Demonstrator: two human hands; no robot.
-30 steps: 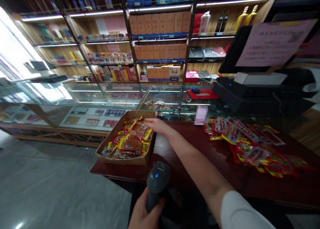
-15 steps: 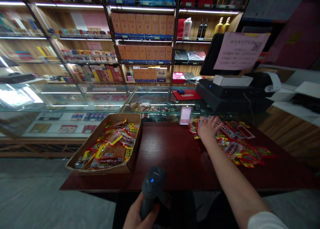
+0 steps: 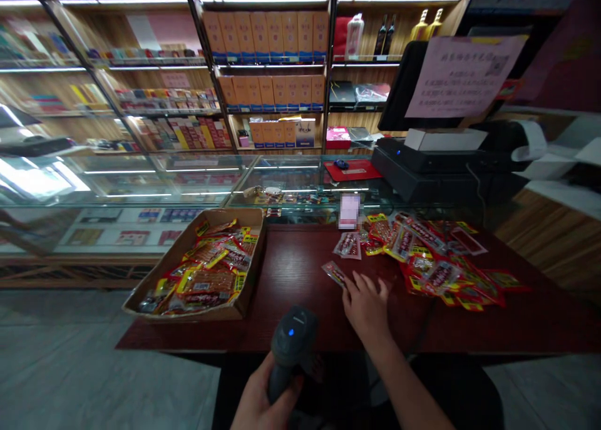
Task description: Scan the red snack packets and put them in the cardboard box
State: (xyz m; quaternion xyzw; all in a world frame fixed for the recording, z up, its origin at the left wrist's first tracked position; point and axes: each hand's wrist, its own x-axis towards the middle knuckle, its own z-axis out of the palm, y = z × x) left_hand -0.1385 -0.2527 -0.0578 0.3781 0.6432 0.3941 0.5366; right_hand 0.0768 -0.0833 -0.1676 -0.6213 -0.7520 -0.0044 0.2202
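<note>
My left hand (image 3: 270, 395) is wrapped around the handle of a dark barcode scanner (image 3: 293, 336), whose blue light shows on top, just over the counter's near edge. My right hand (image 3: 366, 302) is over the middle of the dark red counter (image 3: 295, 270), its thumb and fingers at the near end of a small snack packet (image 3: 334, 272). Another snack packet (image 3: 348, 245) lies flat a little beyond. To the right spreads a loose pile of red and yellow snack packets (image 3: 439, 273). A cardboard box (image 3: 251, 283) on the left holds several more such packets.
Behind the counter runs a glass display case (image 3: 197, 183) with a red mat (image 3: 353, 169) on it. A monitor with a paper notice (image 3: 464, 76) stands at the back right. Shelves of boxes (image 3: 265, 35) and bottles line the wall.
My right hand has come from the pile toward me and left, with a snack packet at its fingertips. Another packet now lies apart, left of the pile. My left hand keeps the scanner.
</note>
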